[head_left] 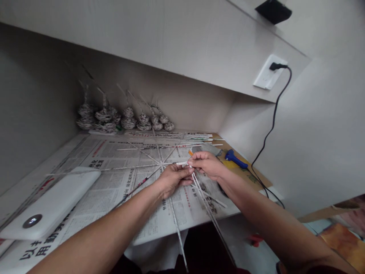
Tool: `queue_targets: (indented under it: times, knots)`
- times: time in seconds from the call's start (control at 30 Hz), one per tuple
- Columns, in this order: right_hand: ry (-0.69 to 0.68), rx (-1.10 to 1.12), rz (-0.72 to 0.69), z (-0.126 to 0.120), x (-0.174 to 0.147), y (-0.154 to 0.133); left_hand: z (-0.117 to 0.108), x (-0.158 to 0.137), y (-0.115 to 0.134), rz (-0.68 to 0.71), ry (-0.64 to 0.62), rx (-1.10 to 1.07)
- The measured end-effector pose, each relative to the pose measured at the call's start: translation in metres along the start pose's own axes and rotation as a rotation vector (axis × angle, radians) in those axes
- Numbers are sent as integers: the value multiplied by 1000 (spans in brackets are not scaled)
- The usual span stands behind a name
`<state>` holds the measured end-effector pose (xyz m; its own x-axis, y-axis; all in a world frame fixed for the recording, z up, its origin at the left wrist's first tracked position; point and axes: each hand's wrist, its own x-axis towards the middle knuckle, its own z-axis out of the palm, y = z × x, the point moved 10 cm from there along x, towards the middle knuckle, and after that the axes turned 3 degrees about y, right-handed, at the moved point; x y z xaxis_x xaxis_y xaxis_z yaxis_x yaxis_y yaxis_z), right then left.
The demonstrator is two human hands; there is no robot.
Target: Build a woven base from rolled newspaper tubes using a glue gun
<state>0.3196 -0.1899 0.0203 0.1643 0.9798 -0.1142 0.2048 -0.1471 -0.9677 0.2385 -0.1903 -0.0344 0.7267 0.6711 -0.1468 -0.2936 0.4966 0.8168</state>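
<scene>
Several thin rolled newspaper strips cross at one point and spread out like spokes over the newspaper. My left hand is closed on the strips just right of the crossing, thumb and fingers pinched together. Touching it, my right hand pinches the end of a whitish paper strip between thumb and fingertips. Two long strips run down from under my fingers past the table's front edge. Part of the strips is hidden behind both hands.
Woven paper gourds line the back wall, with loose paper rods before them. A white oblong device lies at left. At right are a blue glue gun and a black cord hanging from a wall socket.
</scene>
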Motion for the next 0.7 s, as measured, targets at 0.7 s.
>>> queue_targets:
  times: [0.7]
  knots:
    - [19, -53, -38, -2, 3, 3, -5, 2, -3, -14, 28, 22]
